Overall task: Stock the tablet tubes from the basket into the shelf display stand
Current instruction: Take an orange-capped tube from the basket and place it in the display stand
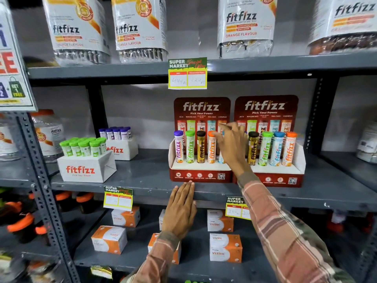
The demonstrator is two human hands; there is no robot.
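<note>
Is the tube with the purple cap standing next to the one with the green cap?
Yes, in the left display stand the purple-capped tube stands upright at the far left, with the green-capped tube right beside it.

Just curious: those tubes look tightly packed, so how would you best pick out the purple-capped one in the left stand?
Pinch the purple-capped tube at its cap, coming from above. It stands upright at the row's left end, the green-capped tube close beside it, and only the top clears the left stand.

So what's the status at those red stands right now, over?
Right hand open at left stand's orange-capped tube, nothing gripped. Left hand flat on shelf edge, empty. Basket not in view. Nothing in the way.
</note>
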